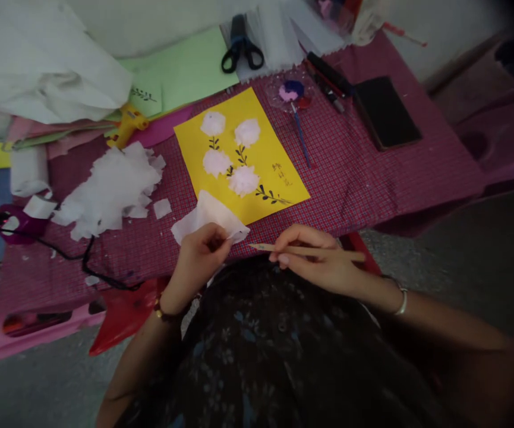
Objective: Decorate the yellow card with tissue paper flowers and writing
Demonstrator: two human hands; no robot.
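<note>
My left hand (203,252) pinches a piece of thin white tissue paper (212,213) by its lower edge, close to the table's front. Between the fingers of my right hand (312,258) is a slim wooden pencil (310,251), its tip pointing left toward the tissue. Just beyond the tissue lies a yellow sheet (278,160) bearing several pale pink-white paper flowers (244,180), dark painted leaves and some handwriting. The tissue overlaps the sheet's lower left edge. To the left spreads a heap of white paper squares (114,187).
Black-handled scissors (242,50) and a green sheet (189,62) are at the back. A yellow glue gun (128,126) stands behind the heap. Right of the sheet are a paint palette (291,92), a blue brush (300,134) and a dark notebook (387,113). A black cord (105,276) crosses the front left.
</note>
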